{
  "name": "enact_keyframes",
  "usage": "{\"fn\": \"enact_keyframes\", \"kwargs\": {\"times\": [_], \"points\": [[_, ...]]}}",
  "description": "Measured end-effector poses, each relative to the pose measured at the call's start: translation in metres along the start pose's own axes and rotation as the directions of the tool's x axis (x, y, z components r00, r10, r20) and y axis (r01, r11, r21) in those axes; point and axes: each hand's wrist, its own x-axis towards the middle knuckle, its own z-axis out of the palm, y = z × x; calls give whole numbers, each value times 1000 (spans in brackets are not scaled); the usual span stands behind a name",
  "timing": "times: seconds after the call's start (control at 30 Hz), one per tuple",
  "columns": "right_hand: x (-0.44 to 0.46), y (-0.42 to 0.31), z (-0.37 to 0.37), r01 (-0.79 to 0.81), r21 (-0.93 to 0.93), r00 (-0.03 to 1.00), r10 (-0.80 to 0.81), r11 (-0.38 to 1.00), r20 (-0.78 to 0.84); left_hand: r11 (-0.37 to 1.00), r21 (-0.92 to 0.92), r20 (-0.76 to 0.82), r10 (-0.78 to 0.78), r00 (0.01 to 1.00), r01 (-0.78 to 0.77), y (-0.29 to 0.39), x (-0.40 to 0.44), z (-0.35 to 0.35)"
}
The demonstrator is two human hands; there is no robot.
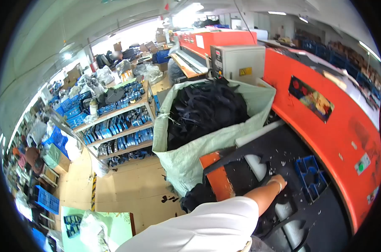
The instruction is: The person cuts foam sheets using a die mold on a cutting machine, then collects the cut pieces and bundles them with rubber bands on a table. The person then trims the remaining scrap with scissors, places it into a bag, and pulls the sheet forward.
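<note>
My left hand (278, 181), with a light band at the wrist, reaches out over the black sheet material (266, 145) on the machine's bed. Its fingers are mostly hidden, so I cannot see whether they grip anything. Just right of the hand lies a blue cutting die (311, 178) with several compartments. Black cut-out scrap (297, 235) with curved openings lies below and around the hand, over pale strips. An orange panel (219, 181) shows to the left of it. My right hand is out of view.
A large pale green woven sack (180, 161) full of black scrap (207, 109) stands beside the bed. The red machine (324, 105) borders the right. Shelves (119, 140) of blue dies stand left; a green-topped table (119, 220) is lower left. Another person (33, 156) is far left.
</note>
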Motion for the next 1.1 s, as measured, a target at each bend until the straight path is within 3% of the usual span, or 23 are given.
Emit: {"fn": "enact_keyframes", "kwargs": {"times": [0.03, 0.07, 0.13, 0.2, 0.23, 0.27, 0.3, 0.37, 0.4, 0.47, 0.53, 0.6, 0.63, 0.67, 0.7, 0.73, 0.77, 0.8, 0.87, 0.93, 0.97, 1.0, 1.1], "points": [[-18, -9, -9, 30, 45, 1000, -30, 999, -10, 998, 50, 0, 30, 1000, -30, 3, -5, -3], [31, 26, 23, 229, 9, 972, -228, 973, -53, 999, 17, -12, -34, 999, 34, 11, -23, -15], [138, 97, 92, 583, -119, 793, -595, 804, -132, 999, 28, -109, -40, 993, 44, 12, -35, -14], [69, 81, 66, 526, -186, 828, -550, 830, -113, 993, 118, -81, 30, 996, -20, 7, -40, -13], [37, 59, 43, 418, -187, 903, -430, 889, -23, 955, 259, -19, 157, 987, -147, -1, -34, -11], [23, 53, 39, 408, -232, 900, -432, 883, -62, 929, 321, -13, 197, 980, -182, -10, -20, -4], [13, 47, 35, 406, -217, 899, -431, 888, -81, 947, 268, -76, 205, 976, -178, -13, -22, -2], [-27, 9, 3, 45, 50, 999, -46, 998, 5, 948, 265, -81, 202, 976, -174, -13, -21, -3], [-35, 4, -3, 25, 50, 999, -27, 998, 32, 952, 258, -99, 198, 975, -167, -17, -17, -4], [-49, -2, -16, -31, -25, 999, 31, 999, 29, 881, 373, -34, 325, 945, -290, -35, 8, -4], [-88, -24, -51, -68, -72, 997, 66, 995, -30, 714, 496, 150, 489, 859, -493, -33, -13, -46], [-107, -40, -62, 109, -107, 973, -128, 988, -191, 687, 176, -87, 725, 684, -705, -42, -50, -96], [-107, -52, -58, 286, -38, 909, -284, 957, -305, 688, 168, -131, 726, 675, -706, -51, -51, -115], [-120, -80, -64, 441, 142, 872, -386, 886, -299, 687, 158, -183, 726, 663, -709, -60, -45, -133], [-126, -108, -58, 573, 247, 812, -501, 781, -299, 600, 330, -188, 798, 572, -728, -81, -21, -146], [-125, -137, -50, 689, 206, 722, -630, 695, -287, 497, 498, -189, 862, 470, -711, -99, 4, -156], [-131, -170, -46, 731, 204, 682, -696, 651, -224, 530, 573, -128, 811, 571, -625, -108, 16, -167], [-127, -200, -35, 752, 229, 655, -739, 619, -153, 492, 672, -85, 794, 602, -553, -119, 31, -170], [-125, -252, -18, 703, 162, 705, -708, 692, -35, 498, 708, -80, 761, 644, -501, -142, 58, -169], [-95, -282, 9, 670, 103, 737, -676, 735, 25, 495, 689, -101, 789, 606, -529, -145, 69, -169], [-81, -289, 22, 719, -16, 695, -719, 695, -16, 498, 631, -114, 818, 564, -595, -146, 69, -173], [-72, -293, 30, 758, -2, 650, -755, 653, -83, 495, 594, -134, 838, 529, -634, -145, 67, -178], [-83, -306, 36, 722, 224, 687, -717, 655, -118, 475, 496, -220, 878, 425, -727, -160, 85, -179]]}}
